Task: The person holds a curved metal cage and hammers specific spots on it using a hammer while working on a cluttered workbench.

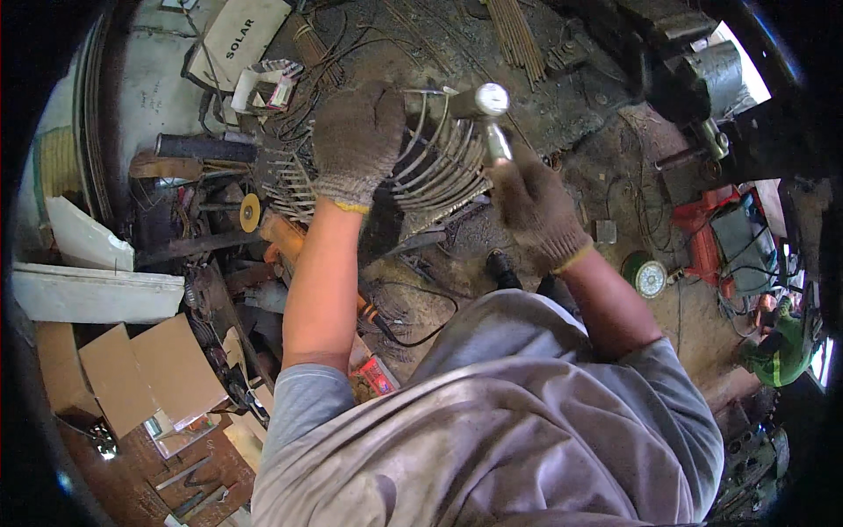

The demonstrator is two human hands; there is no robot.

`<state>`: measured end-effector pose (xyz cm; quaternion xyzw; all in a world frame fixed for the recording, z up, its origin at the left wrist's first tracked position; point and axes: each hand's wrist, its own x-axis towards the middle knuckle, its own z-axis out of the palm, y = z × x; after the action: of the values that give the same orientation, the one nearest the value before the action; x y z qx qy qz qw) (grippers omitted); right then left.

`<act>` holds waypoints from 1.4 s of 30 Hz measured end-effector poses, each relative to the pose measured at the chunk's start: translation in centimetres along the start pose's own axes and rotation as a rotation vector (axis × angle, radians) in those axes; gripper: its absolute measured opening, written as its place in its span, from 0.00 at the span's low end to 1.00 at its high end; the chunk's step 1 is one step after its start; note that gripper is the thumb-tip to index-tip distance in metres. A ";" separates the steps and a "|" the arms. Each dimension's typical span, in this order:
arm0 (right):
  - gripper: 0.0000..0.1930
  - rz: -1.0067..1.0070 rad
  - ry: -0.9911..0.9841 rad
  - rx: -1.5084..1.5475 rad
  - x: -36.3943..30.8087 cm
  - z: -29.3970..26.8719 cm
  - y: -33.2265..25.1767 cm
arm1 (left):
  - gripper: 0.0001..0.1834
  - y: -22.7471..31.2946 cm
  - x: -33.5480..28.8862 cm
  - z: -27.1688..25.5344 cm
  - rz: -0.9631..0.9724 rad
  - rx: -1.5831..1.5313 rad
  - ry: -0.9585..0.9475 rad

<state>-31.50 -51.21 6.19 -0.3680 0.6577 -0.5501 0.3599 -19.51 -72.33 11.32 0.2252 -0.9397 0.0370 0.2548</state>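
My right hand (pixel 537 204), in a brown knit glove, grips a hammer (pixel 493 99). Its shiny round face points up and its short visible handle runs down into the fist. To the left, my left hand (pixel 358 132), gloved alike, is closed over a metal piece with several curved, rib-like bars (pixel 439 176). The back of the glove hides whatever its fingers hold. A thin metal end (pixel 428 90) sticks out beyond that fist, toward the hammer head. The curved bars fan out between my two hands, and straighter bars (pixel 292 180) show left of my left wrist.
An orange angle grinder (pixel 283 237) with a yellow disc lies left of my forearm. Cardboard boxes (pixel 167 369) stand lower left. Steel rods (pixel 516 39) lie at the far side. A round green-rimmed object (pixel 648 276) and a red metal frame (pixel 702 233) are at right.
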 end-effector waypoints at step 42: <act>0.21 -0.343 0.139 -0.096 2.3 -1.3 2.4 | 0.12 0.1 0.8 0.4 0.004 0.078 0.032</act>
<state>-33.90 -52.34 3.87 -0.4526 0.6342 -0.5953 0.1964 -20.39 -72.61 11.37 0.2327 -0.9338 0.0774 0.2607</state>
